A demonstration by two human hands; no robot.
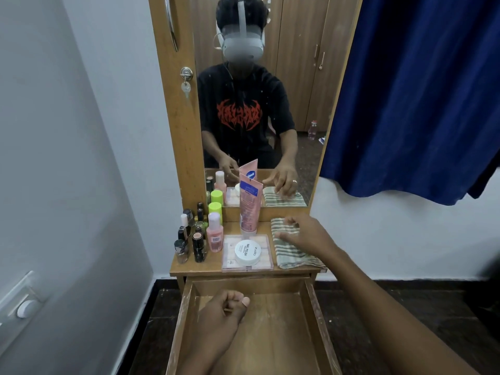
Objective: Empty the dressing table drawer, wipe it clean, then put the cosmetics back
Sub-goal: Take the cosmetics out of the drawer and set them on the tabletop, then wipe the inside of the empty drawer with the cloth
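Wooden, the pulled-out drawer is being hovered over by the left hand, fingers curled in on nothing. The striped cloth on the tabletop is being touched by the right hand, fingers bent; whether it is being pinched cannot be told. Cosmetics are being borne left of it.

I read "NAIL POLISH" and "zudio" on the white tub lid, 3 o'clock of the pink bottle.

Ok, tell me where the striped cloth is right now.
Head view: the striped cloth lies at the right of the tabletop, beside the clear box, the right hand touching it.
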